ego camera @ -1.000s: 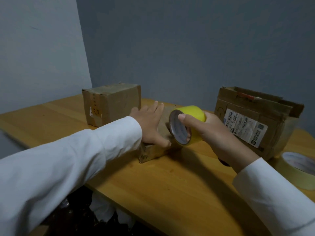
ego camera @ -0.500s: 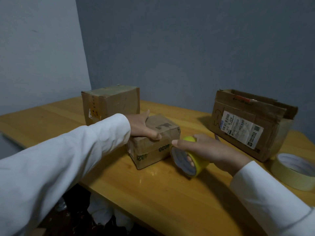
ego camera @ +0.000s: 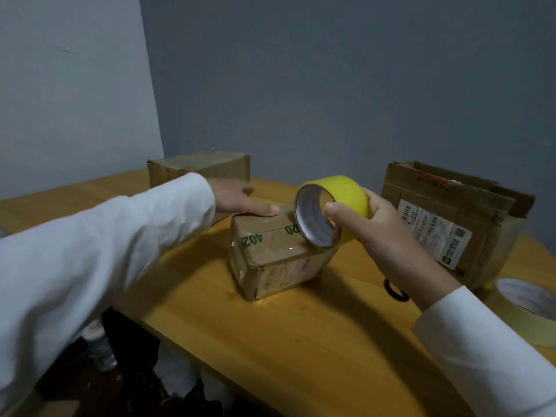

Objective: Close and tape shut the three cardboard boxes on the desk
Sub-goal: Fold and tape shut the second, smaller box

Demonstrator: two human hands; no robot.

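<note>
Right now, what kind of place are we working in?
Probably a plain room at home or in a small office: a wooden desk pushed into a corner of bare walls, with used shipping boxes and tape rolls on it.

The left hand [ego camera: 240, 200] lies flat, palm down, fingers together, pressing on what is under it, its white-sleeved arm reaching across, while the right hand [ego camera: 370, 227] is raised, thumb and fingers curled in a grip

Dim, bluish light; soft shadows; edges warped, slightly blurred.
</note>
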